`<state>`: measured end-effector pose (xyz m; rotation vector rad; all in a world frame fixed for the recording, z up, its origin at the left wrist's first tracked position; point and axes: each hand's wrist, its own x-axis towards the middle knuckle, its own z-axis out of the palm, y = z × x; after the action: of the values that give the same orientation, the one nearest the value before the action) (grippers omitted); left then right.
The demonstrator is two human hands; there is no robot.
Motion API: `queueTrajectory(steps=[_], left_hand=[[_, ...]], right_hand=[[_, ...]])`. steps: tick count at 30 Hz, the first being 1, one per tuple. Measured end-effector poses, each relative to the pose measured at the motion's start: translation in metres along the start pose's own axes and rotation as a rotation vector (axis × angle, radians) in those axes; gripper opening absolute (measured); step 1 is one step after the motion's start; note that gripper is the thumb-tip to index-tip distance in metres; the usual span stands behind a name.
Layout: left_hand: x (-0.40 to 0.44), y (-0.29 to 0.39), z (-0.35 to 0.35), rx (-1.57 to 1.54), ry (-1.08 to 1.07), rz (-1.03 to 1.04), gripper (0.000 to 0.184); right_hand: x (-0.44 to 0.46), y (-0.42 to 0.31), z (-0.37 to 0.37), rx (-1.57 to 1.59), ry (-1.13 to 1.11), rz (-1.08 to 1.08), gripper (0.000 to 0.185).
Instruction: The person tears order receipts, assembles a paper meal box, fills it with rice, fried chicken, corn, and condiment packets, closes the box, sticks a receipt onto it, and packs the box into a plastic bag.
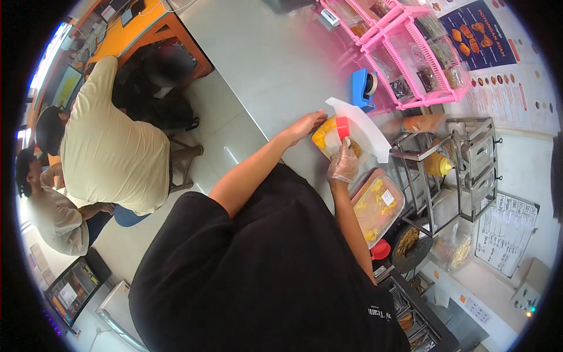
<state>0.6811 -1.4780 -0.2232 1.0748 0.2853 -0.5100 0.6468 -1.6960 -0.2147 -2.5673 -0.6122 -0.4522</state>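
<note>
While the gloved right hand (344,161) pinches a red scoop (343,126) over the paper container (365,130), the tightness of that grip is what I would watch from over here. The glove looks loose and crinkled, so the plastic could slip on the handle and tip the scoop, sending whatever it carries past the rim and onto the counter (275,76). The container itself sits just beyond the right fingertips, between the two hands, with yellow food (329,125) showing inside. Should the bare left hand (308,125) ease away, I think a knock from the scoop might shove so light a thing out of place. Its tall white side, standing on the far side of the right hand, might also fold inward if a knuckle caught it. Behind the right wrist lies a tray of yellow pieces (378,208), near enough that a dropped elbow could brush it.

As for pose, the left arm (258,167) reaches out long and slanting, its fingers stretched toward the container's near edge; whether they press on the rim or merely rest there, I cannot tell. The right arm (350,234) runs forward, fingers bunched together around the handle.
</note>
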Motion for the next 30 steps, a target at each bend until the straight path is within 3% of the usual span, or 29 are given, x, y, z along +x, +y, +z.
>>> queueTrajectory(steps=[3, 8, 11, 12, 14, 16, 18, 21, 24, 27, 28, 29, 30], left_hand=[[0.001, -0.003, 0.001, -0.001, 0.047, 0.034, 0.073], [0.009, -0.018, 0.004, 0.245, 0.206, 0.169, 0.064], [0.024, -0.041, -0.002, 0.338, 0.248, 0.237, 0.066], [0.018, -0.034, 0.010, 0.457, 0.264, 0.236, 0.063], [0.013, -0.026, 0.020, 0.590, 0.269, 0.262, 0.062], [0.014, -0.029, 0.020, 0.582, 0.278, 0.267, 0.063], [0.015, -0.028, 0.021, 0.545, 0.323, 0.250, 0.061], [0.008, -0.016, 0.028, 0.432, 0.330, 0.175, 0.057], [0.007, -0.015, 0.026, 0.392, 0.315, 0.121, 0.059], [0.021, -0.031, 0.002, 0.455, 0.337, 0.176, 0.051], [0.019, -0.027, -0.002, 0.461, 0.322, 0.166, 0.051], [0.017, -0.024, 0.000, 0.462, 0.303, 0.159, 0.050], [0.014, -0.021, 0.001, 0.398, 0.309, 0.135, 0.049]], right_hand=[[-0.004, 0.008, 0.006, 0.229, 0.094, 0.159, 0.040], [-0.017, -0.004, -0.050, 1.146, 0.028, 0.875, 0.030], [-0.044, -0.005, -0.085, 1.289, 0.184, 1.166, 0.028], [-0.063, 0.004, -0.104, 1.319, 0.189, 1.156, 0.026], [-0.115, 0.024, -0.126, 0.820, 0.303, 1.004, 0.025], [-0.138, 0.022, -0.172, 0.115, 0.357, 0.594, 0.024], [-0.183, 0.024, -0.203, 0.077, 0.354, 0.894, 0.025], [-0.207, 0.009, -0.248, -0.199, 0.095, 1.159, 0.030], [-0.214, 0.007, -0.246, -0.247, -0.018, 1.373, 0.030], [-0.269, 0.053, -0.197, 0.343, 0.127, 1.592, 0.029], [-0.254, 0.050, -0.195, 0.306, 0.111, 1.627, 0.027], [-0.229, 0.049, -0.197, 0.365, 0.102, 1.830, 0.028], [-0.232, 0.059, -0.188, 0.450, 0.084, 1.824, 0.034]])
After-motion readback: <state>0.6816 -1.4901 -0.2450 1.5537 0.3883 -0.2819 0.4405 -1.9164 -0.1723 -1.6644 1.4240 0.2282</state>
